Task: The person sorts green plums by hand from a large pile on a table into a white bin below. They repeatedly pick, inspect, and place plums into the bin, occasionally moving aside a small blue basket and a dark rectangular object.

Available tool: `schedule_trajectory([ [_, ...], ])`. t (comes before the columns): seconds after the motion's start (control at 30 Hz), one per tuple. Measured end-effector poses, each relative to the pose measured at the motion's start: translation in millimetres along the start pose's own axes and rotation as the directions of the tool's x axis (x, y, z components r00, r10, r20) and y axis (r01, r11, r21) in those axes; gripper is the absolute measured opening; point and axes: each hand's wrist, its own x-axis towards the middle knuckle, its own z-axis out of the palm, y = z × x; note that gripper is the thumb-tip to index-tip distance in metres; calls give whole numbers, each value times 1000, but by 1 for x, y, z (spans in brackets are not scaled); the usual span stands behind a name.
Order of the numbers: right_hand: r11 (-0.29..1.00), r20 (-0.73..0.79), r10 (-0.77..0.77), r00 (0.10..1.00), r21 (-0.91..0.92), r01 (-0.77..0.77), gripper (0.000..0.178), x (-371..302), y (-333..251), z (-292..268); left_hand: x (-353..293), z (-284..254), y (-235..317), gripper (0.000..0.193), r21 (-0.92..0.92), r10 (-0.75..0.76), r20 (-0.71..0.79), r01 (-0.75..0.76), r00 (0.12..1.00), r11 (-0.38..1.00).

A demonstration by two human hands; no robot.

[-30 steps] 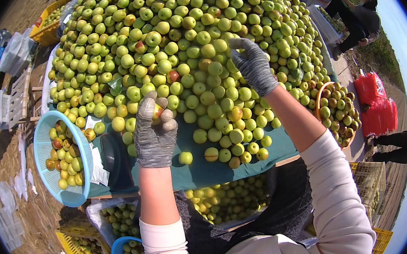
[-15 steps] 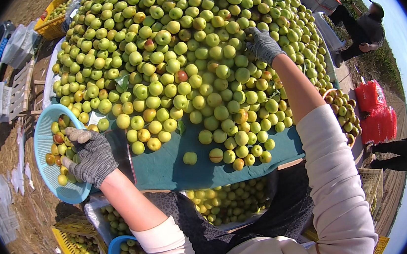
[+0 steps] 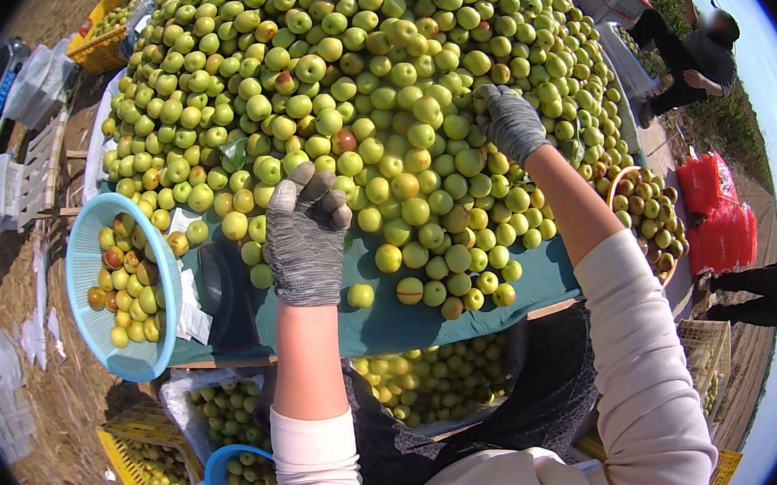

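A large heap of green jujubes, some blushed red, covers the teal cloth in front of me. My left hand, in a grey knitted glove with pale fingertips, is raised over the heap's near left edge; its fingers are bent but apart, and no fruit shows in it. Farther right, my gloved right hand lies on the heap with fingers stretched over the jujubes; its fingertips touch the fruit. At the left edge of the cloth, a light blue plastic basket stands tilted, partly filled with jujubes, several of them reddish.
Below the table edge are a yellow crate, a blue basin and a lined box, all with fruit. A basket of browner jujubes stands right, near red bags. Two other people are at the far right.
My left hand has left the light blue basket and moved right, over the heap's near edge. My right hand has drawn slightly nearer, and fruit in the middle has shifted.
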Motion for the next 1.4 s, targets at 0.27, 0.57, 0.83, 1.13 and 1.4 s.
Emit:
schedule_trajectory([
  [0.27, 291, -161, 647, 746, 955, -47, 28, -32, -44, -3, 8, 4, -15, 30, 357, -25, -156, 80, 987, 931],
  [0.57, -333, -275, -752, 599, 943, 15, 74, -157, -282, -119, 1, 25, -21, 34, 433, -17, -216, 112, 976, 894],
  [0.83, 668, -326, -97, 941, 679, 304, 27, -15, -190, -43, -2, 24, -20, 30, 328, 41, -196, 27, 980, 944],
  [1.13, 937, -39, -333, 942, -127, 326, 29, 85, -178, 1, -3, 26, -20, 33, 394, 46, -254, 59, 966, 917],
  [1.4, 982, 279, -154, 948, -66, 179, 39, 107, -201, -4, -6, 22, -18, 34, 342, 62, -212, 15, 975, 940],
])
